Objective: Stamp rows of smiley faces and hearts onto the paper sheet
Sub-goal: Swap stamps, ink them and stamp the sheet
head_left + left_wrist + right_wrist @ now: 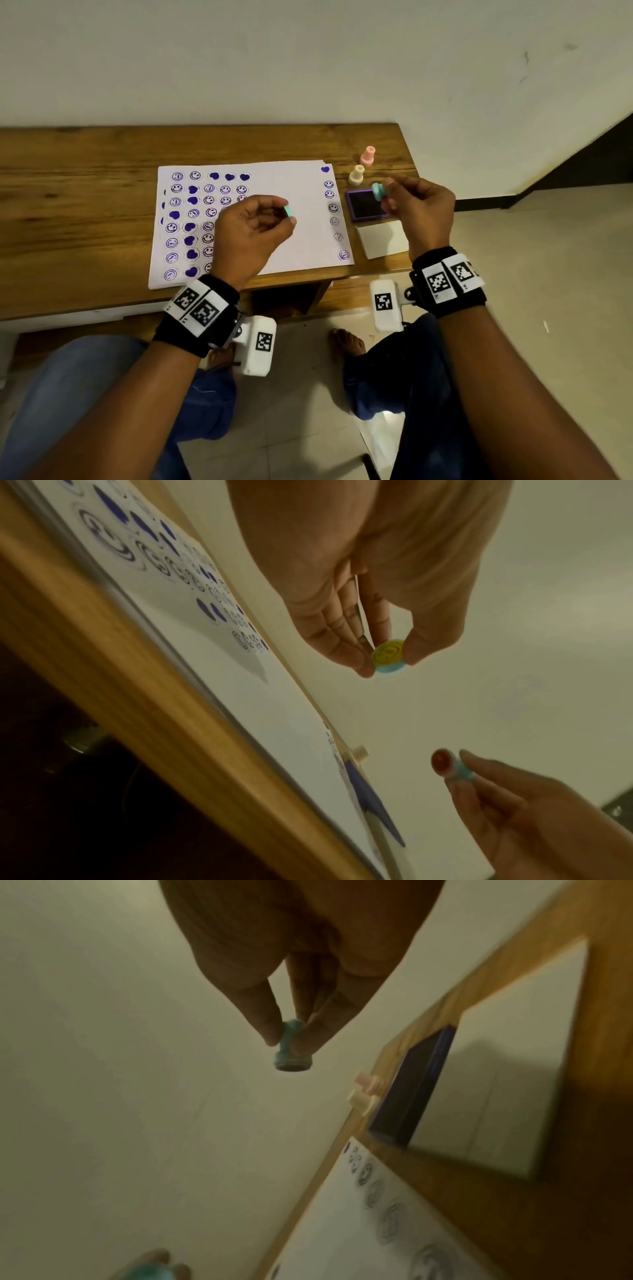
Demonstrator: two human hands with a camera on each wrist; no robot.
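Note:
The white paper sheet [291,178] lies on the wooden table [85,205], with purple smileys and hearts in rows on its left half and a column down its right edge. My left hand [286,214] hovers over the sheet's middle and pinches a small teal cap [289,210], whose yellow smiley face [388,654] shows in the left wrist view. My right hand [387,195] pinches a teal stamp [377,191] above the open purple ink pad [364,205]. The stamp's [448,765] reddish face points toward the left hand. The stamp [291,1053] hangs from my fingertips, clear of the table.
A pink stamp [368,156] and a cream stamp [357,174] stand upright behind the ink pad. A white square piece [382,238] lies in front of the pad near the table's front right corner. The wall runs along the table's far edge.

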